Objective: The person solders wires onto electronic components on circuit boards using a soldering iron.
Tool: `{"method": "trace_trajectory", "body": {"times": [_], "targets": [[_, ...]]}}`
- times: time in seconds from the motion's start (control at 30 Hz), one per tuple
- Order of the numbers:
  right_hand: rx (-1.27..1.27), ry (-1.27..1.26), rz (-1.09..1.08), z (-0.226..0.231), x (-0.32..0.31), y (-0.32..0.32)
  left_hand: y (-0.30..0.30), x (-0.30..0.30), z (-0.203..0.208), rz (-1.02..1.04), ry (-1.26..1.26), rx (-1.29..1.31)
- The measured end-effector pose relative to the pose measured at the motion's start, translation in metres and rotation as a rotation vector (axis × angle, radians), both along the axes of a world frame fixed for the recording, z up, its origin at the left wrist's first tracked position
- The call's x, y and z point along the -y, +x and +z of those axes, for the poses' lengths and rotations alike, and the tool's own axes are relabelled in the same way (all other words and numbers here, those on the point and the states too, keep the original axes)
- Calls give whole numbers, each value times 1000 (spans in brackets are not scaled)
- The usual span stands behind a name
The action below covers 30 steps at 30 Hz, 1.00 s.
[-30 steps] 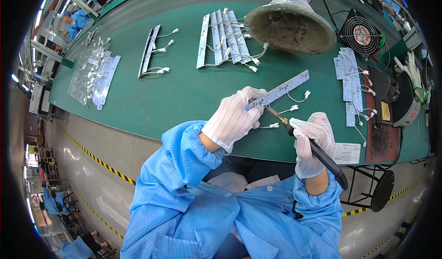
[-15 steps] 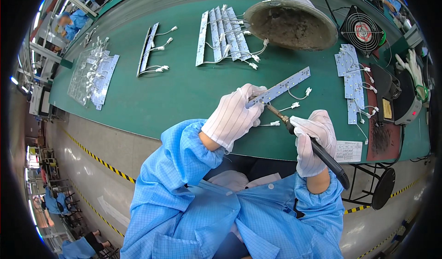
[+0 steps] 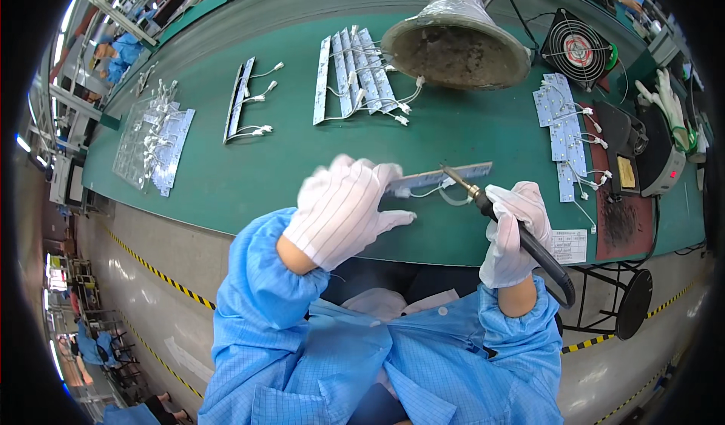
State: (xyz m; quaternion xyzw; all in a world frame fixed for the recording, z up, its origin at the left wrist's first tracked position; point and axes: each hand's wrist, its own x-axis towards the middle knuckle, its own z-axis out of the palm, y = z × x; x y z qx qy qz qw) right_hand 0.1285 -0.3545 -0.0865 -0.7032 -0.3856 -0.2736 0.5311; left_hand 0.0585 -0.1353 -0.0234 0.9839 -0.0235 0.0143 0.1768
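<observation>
My gloved left hand (image 3: 340,212) grips the left end of a narrow LED strip board (image 3: 472,172), its thumb stretched out below. The board is tilted so that it shows mostly edge-on, and white wires (image 3: 427,192) hang beneath it. In my gloved right hand (image 3: 516,232) is a soldering iron (image 3: 545,257) with a black handle. The iron's tip points up and left, overlapping the board in view; whether it touches cannot be told.
Ahead lie a row of strip boards with white connectors (image 3: 343,74) and a single strip (image 3: 239,102). More boards (image 3: 168,149) lie far left and others (image 3: 565,134) right. A metal fume hood (image 3: 457,47), fan (image 3: 578,47) and soldering station (image 3: 661,164) stand beyond.
My left hand has shifted left and tipped the board from face-up to nearly edge-on. The iron tip now lies farther along the board from that hand. The whole view has shifted slightly.
</observation>
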Motion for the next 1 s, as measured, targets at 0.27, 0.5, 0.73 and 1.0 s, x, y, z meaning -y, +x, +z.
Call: {"method": "trace_trajectory", "body": {"times": [0.27, 0.5, 0.73, 1.0], "targets": [[94, -79, -105, -12, 4, -1, 36, 11, -13, -126, 203, -148], [39, 91, -44, -10, 3, 1, 49, -2, -25, 31, -573, -351], [-39, 7, 70, 1, -5, -4, 44, 1, -40, 90, -537, -154], [-17, -21, 85, 0, -8, -4, 42, -1, -53, 42, -478, -73]]}}
